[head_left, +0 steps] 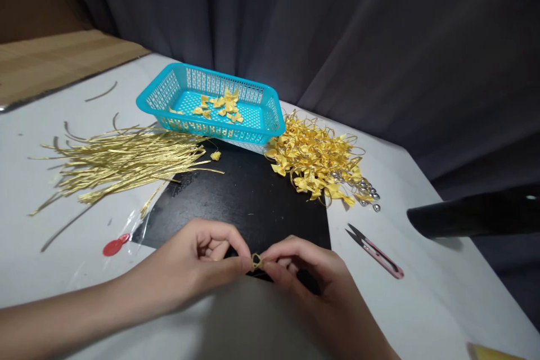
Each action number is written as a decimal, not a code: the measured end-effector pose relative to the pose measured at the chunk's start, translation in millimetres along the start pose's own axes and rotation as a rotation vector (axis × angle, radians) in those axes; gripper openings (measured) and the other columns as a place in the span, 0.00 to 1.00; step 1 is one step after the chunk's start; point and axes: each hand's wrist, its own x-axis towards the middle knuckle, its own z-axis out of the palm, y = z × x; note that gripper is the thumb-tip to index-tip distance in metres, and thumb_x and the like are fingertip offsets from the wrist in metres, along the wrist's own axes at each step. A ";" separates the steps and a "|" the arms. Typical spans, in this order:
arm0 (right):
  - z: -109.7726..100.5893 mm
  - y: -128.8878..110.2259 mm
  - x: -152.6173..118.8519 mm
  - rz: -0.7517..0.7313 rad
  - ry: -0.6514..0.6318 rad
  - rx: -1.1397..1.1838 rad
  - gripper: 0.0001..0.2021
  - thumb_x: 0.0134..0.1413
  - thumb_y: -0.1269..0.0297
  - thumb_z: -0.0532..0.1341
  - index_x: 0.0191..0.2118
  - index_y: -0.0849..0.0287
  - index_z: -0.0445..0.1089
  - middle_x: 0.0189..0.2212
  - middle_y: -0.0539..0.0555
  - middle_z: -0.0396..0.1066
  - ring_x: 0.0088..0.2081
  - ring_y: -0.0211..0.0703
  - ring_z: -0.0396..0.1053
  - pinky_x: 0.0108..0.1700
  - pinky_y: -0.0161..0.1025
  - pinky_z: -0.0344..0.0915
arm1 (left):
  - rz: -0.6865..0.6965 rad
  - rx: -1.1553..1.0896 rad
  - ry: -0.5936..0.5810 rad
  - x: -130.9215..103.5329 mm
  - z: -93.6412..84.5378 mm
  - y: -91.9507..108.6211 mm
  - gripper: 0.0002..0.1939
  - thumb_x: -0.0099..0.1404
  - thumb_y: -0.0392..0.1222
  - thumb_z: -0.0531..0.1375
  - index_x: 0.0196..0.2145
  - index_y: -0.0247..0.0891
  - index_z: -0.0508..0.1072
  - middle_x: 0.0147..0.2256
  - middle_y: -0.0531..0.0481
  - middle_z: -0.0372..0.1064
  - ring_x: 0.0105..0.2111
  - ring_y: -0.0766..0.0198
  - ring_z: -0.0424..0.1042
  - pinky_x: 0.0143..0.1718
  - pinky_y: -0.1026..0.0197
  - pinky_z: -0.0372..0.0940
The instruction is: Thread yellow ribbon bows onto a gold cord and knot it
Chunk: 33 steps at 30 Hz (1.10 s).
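Between the fingertips of both hands is a small loop of gold cord (pixel 256 261), close to the near edge of the black mat (pixel 236 202). My left hand (pixel 211 253) pinches the loop's left side with thumb and forefinger. On the other side, my right hand (pixel 304 270) grips it the same way. Most of the cord is hidden by the fingers. A bundle of gold cords (pixel 130 163) lies to the left of the mat. To the right is a heap of yellow ribbon bows with gold cord loops (pixel 316 157).
A blue plastic basket (pixel 270 115) holding several yellow bows stands at the back. Pink-handled thread snips (pixel 377 253) and small metal rings (pixel 367 188) lie on the right. A red tag (pixel 113 244) is at left. A dark cylindrical object (pixel 472 214) juts in from the right.
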 end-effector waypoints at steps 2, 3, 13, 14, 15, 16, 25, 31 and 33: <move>-3.0 -1.0 -1.5 -0.085 0.000 -0.076 0.09 0.56 0.69 0.63 0.43 0.54 0.73 0.33 0.49 0.73 0.28 0.36 0.67 0.29 0.30 0.64 | 0.004 -0.001 -0.006 0.2 0.1 0.1 0.12 0.60 0.48 0.62 0.27 0.36 0.75 0.16 0.64 0.41 0.18 0.71 0.41 0.20 0.63 0.38; -4.4 -0.9 -2.3 -0.149 0.018 -0.130 0.13 0.55 0.70 0.63 0.47 0.54 0.71 0.37 0.50 0.73 0.30 0.37 0.68 0.31 0.30 0.65 | 0.003 -0.004 -0.012 0.1 0.2 0.1 0.12 0.60 0.48 0.62 0.27 0.36 0.75 0.16 0.64 0.40 0.18 0.71 0.41 0.20 0.63 0.38; -0.7 8.5 -0.7 -0.605 0.173 -0.613 0.10 0.62 0.70 0.60 0.48 0.59 0.72 0.41 0.57 0.76 0.33 0.43 0.72 0.33 0.37 0.68 | -0.003 -0.030 -0.039 0.5 -0.2 -0.5 0.10 0.61 0.45 0.61 0.28 0.35 0.75 0.16 0.63 0.40 0.18 0.70 0.42 0.20 0.63 0.38; -0.5 7.5 0.0 -0.600 0.164 -0.595 0.09 0.63 0.70 0.59 0.46 0.59 0.73 0.39 0.56 0.77 0.32 0.42 0.72 0.33 0.36 0.67 | -0.006 -0.031 -0.040 0.2 -0.2 -0.9 0.10 0.61 0.45 0.61 0.28 0.35 0.75 0.16 0.63 0.40 0.18 0.70 0.42 0.20 0.63 0.38; -0.6 6.3 0.5 -0.590 0.153 -0.576 0.08 0.64 0.70 0.57 0.44 0.60 0.74 0.37 0.55 0.77 0.31 0.42 0.72 0.33 0.36 0.67 | -0.010 -0.034 -0.043 -0.3 -0.2 -1.2 0.10 0.61 0.45 0.61 0.28 0.35 0.75 0.16 0.63 0.41 0.18 0.70 0.42 0.20 0.63 0.38; -0.9 5.3 0.8 -0.578 0.141 -0.560 0.09 0.65 0.70 0.56 0.43 0.60 0.74 0.36 0.54 0.78 0.31 0.41 0.72 0.33 0.35 0.67 | -0.014 -0.036 -0.046 -0.8 -0.2 -1.4 0.10 0.61 0.45 0.61 0.28 0.36 0.75 0.16 0.63 0.41 0.18 0.70 0.42 0.20 0.63 0.39; 0.2 5.6 -1.9 -0.556 0.121 -0.521 0.07 0.65 0.70 0.56 0.40 0.59 0.72 0.34 0.52 0.78 0.30 0.40 0.73 0.35 0.35 0.66 | -0.014 -0.005 -0.029 -0.7 0.5 0.0 0.11 0.61 0.46 0.61 0.28 0.36 0.75 0.15 0.63 0.40 0.18 0.71 0.41 0.19 0.64 0.38; 1.9 2.7 -3.6 -0.563 0.114 -0.523 0.05 0.62 0.72 0.58 0.38 0.59 0.72 0.32 0.52 0.77 0.30 0.40 0.74 0.37 0.35 0.67 | -0.002 0.064 -0.016 -0.4 0.7 0.4 0.13 0.61 0.48 0.61 0.27 0.36 0.75 0.15 0.63 0.40 0.18 0.70 0.40 0.19 0.63 0.38; 2.6 3.2 -4.1 -0.552 0.111 -0.508 0.05 0.61 0.73 0.59 0.39 0.58 0.72 0.32 0.52 0.77 0.31 0.40 0.74 0.37 0.35 0.67 | -0.013 0.074 -0.021 -0.7 0.6 0.3 0.13 0.61 0.48 0.61 0.27 0.36 0.75 0.15 0.63 0.40 0.18 0.70 0.40 0.19 0.63 0.38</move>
